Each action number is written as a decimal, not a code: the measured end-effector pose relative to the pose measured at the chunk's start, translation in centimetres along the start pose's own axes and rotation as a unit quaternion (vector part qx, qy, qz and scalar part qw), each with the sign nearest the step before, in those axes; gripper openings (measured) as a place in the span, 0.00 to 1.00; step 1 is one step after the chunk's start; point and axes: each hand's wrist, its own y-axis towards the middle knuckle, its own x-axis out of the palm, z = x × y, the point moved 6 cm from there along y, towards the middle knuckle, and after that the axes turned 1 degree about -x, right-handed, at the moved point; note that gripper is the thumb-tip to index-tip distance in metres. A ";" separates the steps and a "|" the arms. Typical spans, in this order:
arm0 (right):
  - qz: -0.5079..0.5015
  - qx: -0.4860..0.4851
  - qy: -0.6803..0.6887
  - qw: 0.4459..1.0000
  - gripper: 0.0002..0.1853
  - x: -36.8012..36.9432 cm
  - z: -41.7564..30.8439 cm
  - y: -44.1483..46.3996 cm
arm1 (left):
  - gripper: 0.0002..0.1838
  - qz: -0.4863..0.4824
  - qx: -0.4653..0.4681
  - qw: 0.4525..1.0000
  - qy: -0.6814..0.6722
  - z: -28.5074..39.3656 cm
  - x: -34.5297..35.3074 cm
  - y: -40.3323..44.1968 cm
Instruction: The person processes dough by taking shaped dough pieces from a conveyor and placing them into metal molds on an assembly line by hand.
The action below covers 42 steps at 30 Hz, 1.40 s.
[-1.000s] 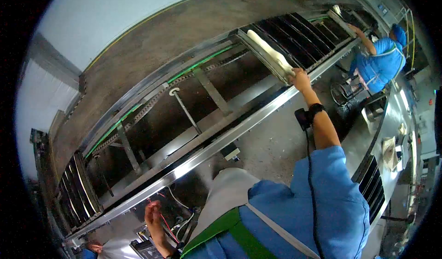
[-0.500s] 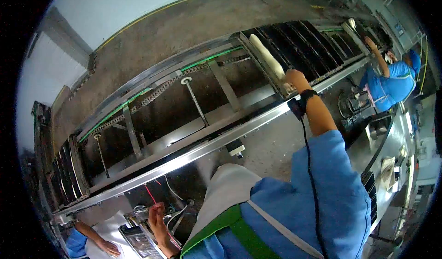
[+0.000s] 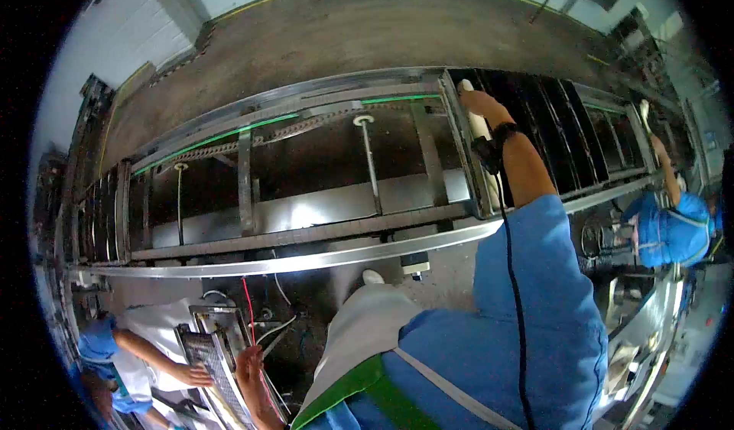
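Note:
A long white roll point(image 3: 479, 126) that looks like dough lies lengthwise in the leftmost slot of a black slatted tray point(image 3: 535, 116) on the conveyor. My right hand point(image 3: 483, 105) is at the far end of this roll, with its fingers bent over it. My wrist and forearm cover part of the roll, and a black device with a cable is strapped at the wrist. Low at the left, my left hand point(image 3: 248, 365) has its fingers curled together beside a red cord point(image 3: 248, 308). Whether it grips the cord is hidden.
The conveyor's metal rail point(image 3: 329, 264) runs across in front of me. Its open frame point(image 3: 245, 178) has crossbars and a chain. One co-worker point(image 3: 115, 361) is at the lower left by a metal machine point(image 3: 210, 353); another person point(image 3: 665, 227) reaches to the belt at the right.
My right hand has slid from the near end of the dough roll to its far end. The view has turned, and the lower-left co-worker shows more, a hand now by the machine.

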 end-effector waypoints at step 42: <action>0.194 -0.048 0.209 0.957 0.19 0.0 -20.0 -23.5 | 0.11 -0.011 -0.024 1.000 -0.012 -2.2 -0.9 -4.2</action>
